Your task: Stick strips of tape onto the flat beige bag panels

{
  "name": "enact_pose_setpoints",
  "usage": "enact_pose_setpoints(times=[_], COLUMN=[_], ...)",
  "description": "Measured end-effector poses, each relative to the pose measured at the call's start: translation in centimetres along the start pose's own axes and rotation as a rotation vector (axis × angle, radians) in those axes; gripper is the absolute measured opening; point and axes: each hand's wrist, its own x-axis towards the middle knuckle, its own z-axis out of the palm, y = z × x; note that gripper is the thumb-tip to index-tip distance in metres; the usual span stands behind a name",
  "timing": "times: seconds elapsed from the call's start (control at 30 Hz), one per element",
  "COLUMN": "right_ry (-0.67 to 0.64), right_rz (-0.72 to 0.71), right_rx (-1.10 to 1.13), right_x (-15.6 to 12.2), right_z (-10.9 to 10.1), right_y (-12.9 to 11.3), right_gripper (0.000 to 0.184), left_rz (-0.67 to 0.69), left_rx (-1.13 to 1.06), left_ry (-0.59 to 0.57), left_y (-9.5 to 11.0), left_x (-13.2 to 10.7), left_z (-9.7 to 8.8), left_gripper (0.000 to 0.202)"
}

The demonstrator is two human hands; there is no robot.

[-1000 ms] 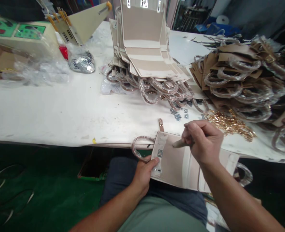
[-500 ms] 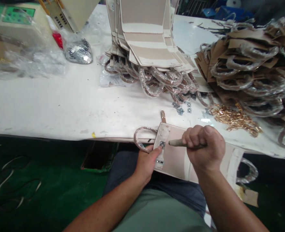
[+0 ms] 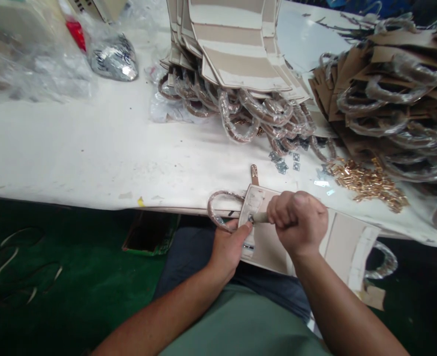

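A pale beige bag panel point(image 3: 268, 254) is held over the lap, just by the near edge of a white table point(image 3: 73, 148). The left hand point(image 3: 228, 252) grips it, thumb beside a small metal plate point(image 3: 251, 219). A tan-handled tool point(image 3: 262, 218) is held tight in the right hand point(image 3: 297, 222), tip on the plate. A slip could scratch the panel. Small gold clips point(image 3: 369, 183) lie to the right.

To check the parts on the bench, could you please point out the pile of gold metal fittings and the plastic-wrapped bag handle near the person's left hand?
Pile of gold metal fittings point(image 3: 369, 184): head view, middle of the pile.
Plastic-wrapped bag handle point(image 3: 209, 210): head view, left curve of the loop.
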Motion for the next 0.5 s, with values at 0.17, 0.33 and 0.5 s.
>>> enact_pose_setpoints(times=[0.17, 0.33, 0.5], right_ry=[-0.220, -0.223, -0.393], right_rz=[0.031, 0.067, 0.074], right_rx=[-0.416, -0.536, -0.647], right_x=[0.3, 1.7, 1.9], right_z=[1.3, 2.5, 4.2], right_y=[0.0, -0.9, -1.4], right_gripper=[0.051, 0.055, 0.054], left_rz=[0.060, 0.107, 0.155], left_rx=[0.026, 0.042, 0.036], left_ry=[-0.012, -0.015, 0.015], left_y=[0.5, 0.6, 0.8], left_x=[0.0, -0.1, -0.3], left_z=[0.2, 0.4, 0.5], left_gripper=[0.028, 0.028, 0.027])
